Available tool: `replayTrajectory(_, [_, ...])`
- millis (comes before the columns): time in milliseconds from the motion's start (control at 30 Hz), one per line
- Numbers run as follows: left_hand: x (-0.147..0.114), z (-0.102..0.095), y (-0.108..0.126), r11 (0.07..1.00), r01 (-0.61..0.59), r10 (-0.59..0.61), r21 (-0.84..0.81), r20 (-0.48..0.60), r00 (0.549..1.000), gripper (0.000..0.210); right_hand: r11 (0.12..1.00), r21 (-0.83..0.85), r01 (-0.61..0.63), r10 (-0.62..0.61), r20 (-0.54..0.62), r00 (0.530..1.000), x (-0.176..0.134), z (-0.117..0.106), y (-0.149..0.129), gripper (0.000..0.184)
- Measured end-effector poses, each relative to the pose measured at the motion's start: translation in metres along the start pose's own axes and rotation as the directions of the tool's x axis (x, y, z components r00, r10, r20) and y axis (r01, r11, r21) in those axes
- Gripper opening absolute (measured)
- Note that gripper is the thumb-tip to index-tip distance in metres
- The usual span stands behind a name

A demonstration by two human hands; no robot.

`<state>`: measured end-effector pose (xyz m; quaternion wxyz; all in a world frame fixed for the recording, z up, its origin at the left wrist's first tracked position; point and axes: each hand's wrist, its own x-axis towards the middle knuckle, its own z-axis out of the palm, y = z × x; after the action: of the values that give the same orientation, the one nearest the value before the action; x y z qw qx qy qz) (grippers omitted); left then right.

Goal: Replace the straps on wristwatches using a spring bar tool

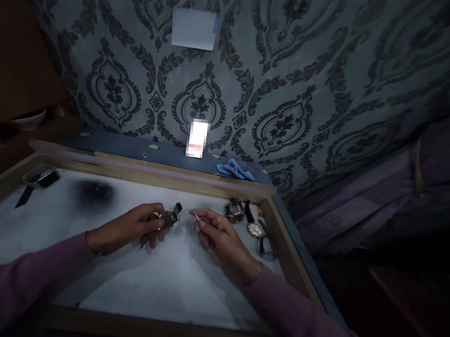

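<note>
My left hand [141,223] is closed around a wristwatch [168,219], its round dial turned up and a short dark piece of strap sticking out to the right. The thumb lies at the edge of the watch case. To the right of the watch, a small gap away, my right hand [218,235] pinches a thin, shiny metal tool [196,215]; its exact kind is too small to make out. Both hands are above the white bottom of a shallow wooden-framed tray [132,326]. Beyond my right hand lie several other watches, including a gold-toned one [255,229].
A clear container [41,175] with dark items stands at the tray's far left, beside a black strap [24,197]. Behind the tray's back rail are a blue cloth [235,168] and a bright, pixelated upright rectangle [198,139]. A tied curtain [384,180] hangs at right.
</note>
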<state>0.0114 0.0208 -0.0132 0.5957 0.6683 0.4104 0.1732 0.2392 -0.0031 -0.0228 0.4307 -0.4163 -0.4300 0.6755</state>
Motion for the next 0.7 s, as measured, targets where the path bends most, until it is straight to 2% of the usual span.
replayTrajectory(67, [-0.003, 0.002, 0.007, 0.998, 0.011, -0.011, -0.057, 0.002, 1.0, 0.029, 1.0, -0.014, -0.024, 0.024, 0.009, 1.0, -0.002, 0.003, -0.004, 0.026])
replayTrajectory(167, [-0.007, 0.005, 0.02, 1.0, 0.007, -0.007, 0.006, 0.019, 1.0, 0.031, 0.997, -0.073, -0.012, 0.011, -0.001, 1.0, -0.005, 0.008, -0.008, 0.021])
replayTrajectory(300, [-0.012, 0.009, 0.03, 0.993, -0.037, 0.026, 0.112, 0.1, 0.995, 0.031, 0.956, -0.263, 0.13, -0.13, 0.019, 0.991, -0.01, 0.013, -0.01, 0.02])
replayTrajectory(433, [-0.013, 0.014, 0.034, 0.984, -0.124, 0.098, 0.129, 0.191, 0.977, 0.028, 0.855, -0.462, 0.236, -0.199, 0.127, 0.972, -0.014, 0.015, -0.008, 0.018])
replayTrajectory(567, [-0.016, 0.018, 0.038, 0.97, -0.161, 0.134, 0.184, 0.149, 0.98, 0.03, 0.774, -0.557, 0.302, -0.247, 0.174, 0.953, -0.019, 0.013, -0.006, 0.013])
replayTrajectory(700, [-0.019, 0.024, 0.04, 0.976, -0.141, 0.131, 0.165, 0.071, 0.989, 0.032, 0.76, -0.566, 0.319, -0.286, 0.15, 0.947, -0.023, 0.011, -0.004, 0.012])
